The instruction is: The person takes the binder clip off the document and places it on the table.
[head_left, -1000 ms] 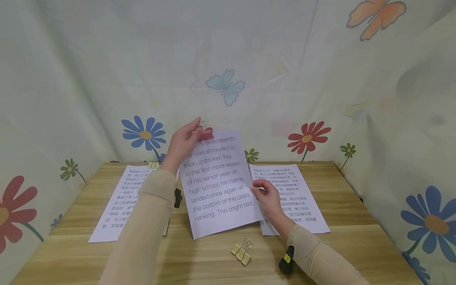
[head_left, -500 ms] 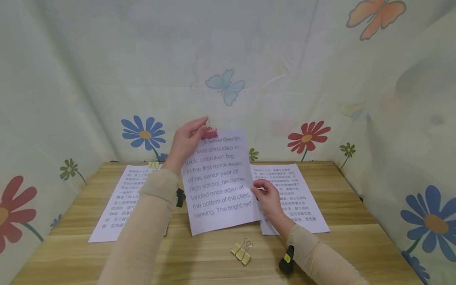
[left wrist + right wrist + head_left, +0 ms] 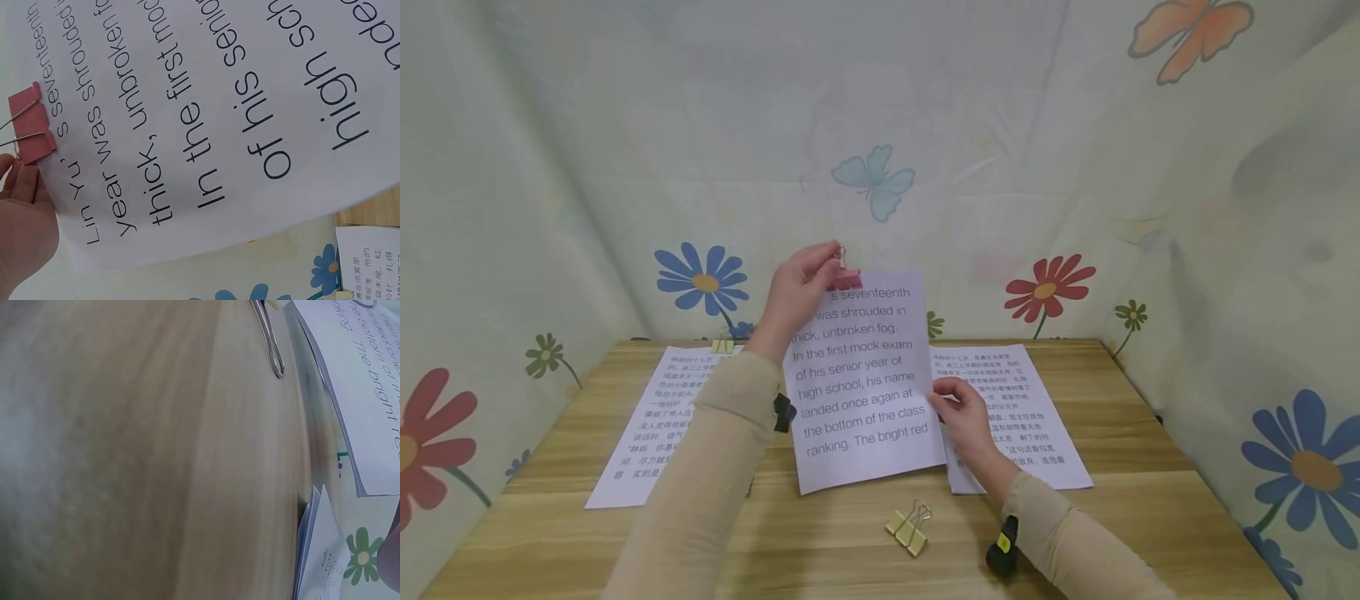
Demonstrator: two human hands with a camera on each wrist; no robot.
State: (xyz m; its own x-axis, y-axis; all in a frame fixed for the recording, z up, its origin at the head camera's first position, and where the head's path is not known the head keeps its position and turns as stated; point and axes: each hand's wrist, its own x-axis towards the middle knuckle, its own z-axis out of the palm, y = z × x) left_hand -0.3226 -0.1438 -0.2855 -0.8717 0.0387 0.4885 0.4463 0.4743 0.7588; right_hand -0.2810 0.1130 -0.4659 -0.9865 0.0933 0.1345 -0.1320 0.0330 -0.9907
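Observation:
A white sheet with large English print (image 3: pixel 857 383) is held up off the table, tilted toward me. It may be more than one page; I cannot tell. At its top edge a red binder clip (image 3: pixel 847 279) bites the paper, wire handles standing up. My left hand (image 3: pixel 797 296) pinches this clip; in the left wrist view, its fingers lie partly behind the clip (image 3: pixel 32 124). With thumb and fingers, my right hand (image 3: pixel 964 417) pinches the sheet's right edge. In the right wrist view only a bit of that hand (image 3: pixel 390 562) shows.
A yellow binder clip (image 3: pixel 907 532) lies on the wooden table (image 3: pixel 820 550) in front. Paper with Chinese print lies to the left (image 3: pixel 632 450), another yellow clip (image 3: pixel 723 344) at its top. More printed paper (image 3: pixel 1037 433) lies right. Flowered fabric (image 3: pixel 955 217) hangs behind.
My left hand has moved a little to the right with the red binder clip. The sheet's top has swung right and its lower edge has risen slightly. My right hand has stayed in place.

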